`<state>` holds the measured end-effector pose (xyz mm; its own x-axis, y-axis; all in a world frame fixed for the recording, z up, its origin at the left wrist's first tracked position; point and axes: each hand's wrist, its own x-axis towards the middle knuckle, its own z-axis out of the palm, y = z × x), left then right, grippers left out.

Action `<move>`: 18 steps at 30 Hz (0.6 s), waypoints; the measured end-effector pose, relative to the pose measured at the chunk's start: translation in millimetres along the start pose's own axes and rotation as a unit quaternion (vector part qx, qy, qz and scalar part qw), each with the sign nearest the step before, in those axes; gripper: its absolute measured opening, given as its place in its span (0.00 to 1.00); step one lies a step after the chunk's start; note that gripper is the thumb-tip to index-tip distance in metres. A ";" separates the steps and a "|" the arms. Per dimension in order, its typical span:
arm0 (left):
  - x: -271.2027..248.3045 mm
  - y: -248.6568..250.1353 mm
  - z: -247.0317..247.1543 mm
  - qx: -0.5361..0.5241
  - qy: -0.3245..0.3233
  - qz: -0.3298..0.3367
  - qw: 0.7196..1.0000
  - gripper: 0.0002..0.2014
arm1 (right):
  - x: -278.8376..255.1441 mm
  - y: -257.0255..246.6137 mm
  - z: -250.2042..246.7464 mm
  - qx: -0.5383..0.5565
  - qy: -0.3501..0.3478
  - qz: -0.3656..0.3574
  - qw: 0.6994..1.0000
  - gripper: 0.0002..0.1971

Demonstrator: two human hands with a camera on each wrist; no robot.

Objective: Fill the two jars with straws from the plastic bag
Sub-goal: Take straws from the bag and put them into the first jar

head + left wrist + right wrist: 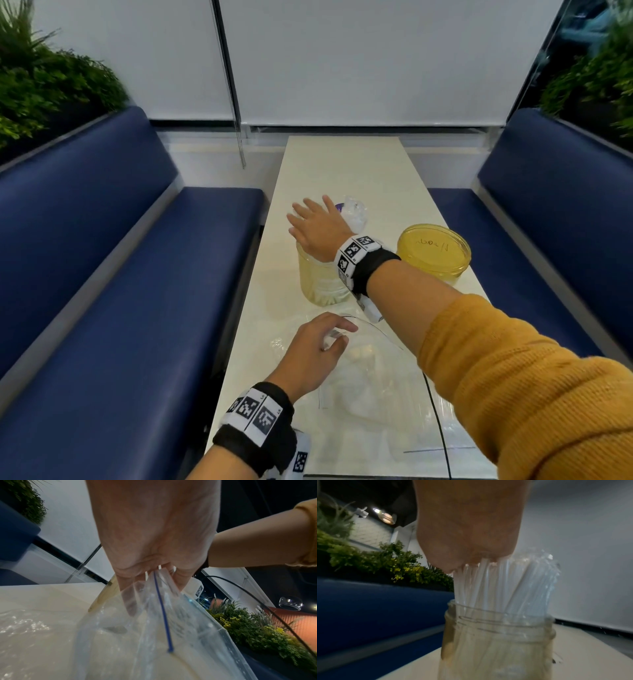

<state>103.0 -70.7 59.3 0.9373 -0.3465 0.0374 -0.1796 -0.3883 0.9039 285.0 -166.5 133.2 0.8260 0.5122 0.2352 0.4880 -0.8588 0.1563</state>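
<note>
Pressing down with flat, spread fingers, the right hand (317, 229) settles clear straws (503, 584) into the near glass jar (320, 279). Beside that jar the second jar (433, 251) looks empty (straws may be hard to see). The left hand (317, 346) pinches the plastic bag (373, 387) lying on the tabletop (342, 164) nearer than the jar. Uneven pressure could tip the jar or bend straws.

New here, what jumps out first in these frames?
The right hand lies flat on a bundle of clear straws standing in the left jar at mid-table. Beside it on the right stands a second, yellowish jar. Nearer the camera, the left hand pinches the plastic bag at its rim.
</note>
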 end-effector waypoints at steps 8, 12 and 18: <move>-10.0 -5.6 -12.7 0.048 0.044 0.057 0.996 0.17 | -68.9 46.3 -61.7 0.153 0.073 0.102 0.980 0.21; -9.1 2.2 -11.8 0.034 0.038 0.054 0.997 0.22 | -140.7 60.7 -73.9 0.207 0.030 0.189 0.960 0.14; -21.2 10.0 -3.2 0.156 -0.063 0.052 0.984 0.16 | -271.4 55.8 -42.4 0.207 -0.210 0.171 0.940 0.17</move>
<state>82.3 -64.6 68.9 0.8677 -0.4943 0.0526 -0.3747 -0.5808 0.7226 76.1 -352.9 118.8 0.9508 0.2290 -0.2085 0.1702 -0.9488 -0.2660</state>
